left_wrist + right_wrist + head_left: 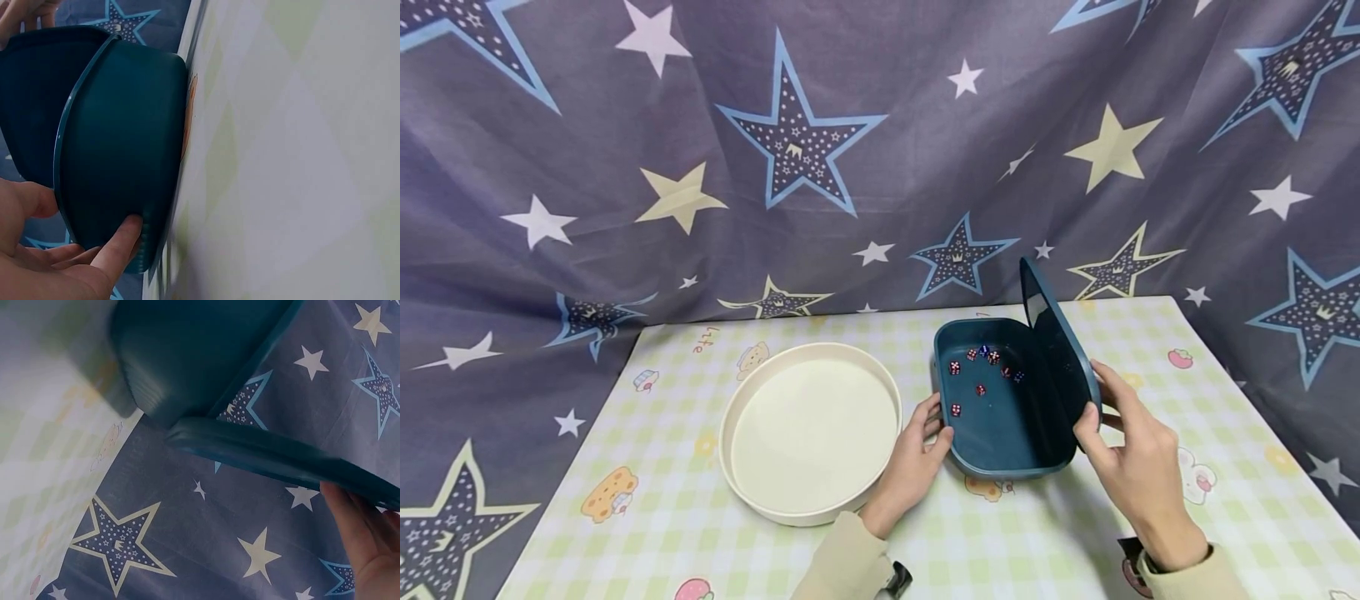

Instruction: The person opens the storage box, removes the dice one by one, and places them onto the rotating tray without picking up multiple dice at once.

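Holding lid (pixel 1062 354) over "life"-txt cloth (pixel 705 340)

Indoor, homelike setting: a tabletop (pixel 662 417) under a pastel checked cartoon cloth (pixel 1240 517), star-print fabric (pixel 887 67) hanging behind and beside it.

A purple-grey curtain (pixel 906 171) hangs from nine o'clock through twelve to three, softly creased (its print is all stars). One large blue-edged star (pixel 797 129) sits at eleven o'clock, a cream star (pixel 1115 150) at two. Below, a green-and-white checked tablecloth (pixel 662 425) carries a biscuit drawing (pixel 608 495) at eight and a strawberry drawing (pixel 1180 359) near three, under soft light.
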A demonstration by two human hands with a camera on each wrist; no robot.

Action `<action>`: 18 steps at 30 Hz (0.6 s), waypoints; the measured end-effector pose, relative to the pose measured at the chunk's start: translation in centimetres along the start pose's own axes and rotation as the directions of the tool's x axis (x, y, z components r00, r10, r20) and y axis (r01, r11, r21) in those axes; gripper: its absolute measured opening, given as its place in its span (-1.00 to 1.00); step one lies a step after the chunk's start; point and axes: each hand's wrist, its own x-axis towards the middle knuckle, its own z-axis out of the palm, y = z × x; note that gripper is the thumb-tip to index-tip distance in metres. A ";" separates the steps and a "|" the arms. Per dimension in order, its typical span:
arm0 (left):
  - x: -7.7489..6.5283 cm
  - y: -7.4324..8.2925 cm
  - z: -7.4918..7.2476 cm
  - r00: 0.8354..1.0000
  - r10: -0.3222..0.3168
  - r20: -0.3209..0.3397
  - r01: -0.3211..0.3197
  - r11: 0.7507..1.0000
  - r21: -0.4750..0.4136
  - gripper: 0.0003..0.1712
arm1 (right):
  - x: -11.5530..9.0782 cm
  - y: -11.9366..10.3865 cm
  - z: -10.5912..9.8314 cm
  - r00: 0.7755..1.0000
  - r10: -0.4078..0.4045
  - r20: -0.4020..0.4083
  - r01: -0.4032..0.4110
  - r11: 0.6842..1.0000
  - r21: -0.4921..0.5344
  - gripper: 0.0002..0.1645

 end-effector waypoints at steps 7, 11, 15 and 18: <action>0.0 0.0 -0.1 1.000 -0.023 -0.005 0.023 1.000 0.008 -0.38 | 0.4 0.1 -0.6 0.998 0.051 -0.022 -0.051 0.999 0.006 -0.41; 0.0 -0.1 -0.2 1.000 -0.019 0.000 0.019 1.000 0.000 -0.38 | 0.4 0.0 -1.0 0.994 0.103 -0.025 -0.103 0.995 0.006 -0.37; -0.1 0.0 -0.2 1.000 -0.018 0.004 0.018 1.000 -0.006 -0.37 | 0.3 0.0 -1.4 0.986 0.164 -0.020 -0.164 0.986 0.001 -0.35; -0.1 0.1 -0.2 1.000 -0.016 0.006 0.016 1.000 -0.006 -0.37 | 0.4 0.0 -1.7 0.979 0.202 -0.031 -0.203 0.979 -0.009 -0.35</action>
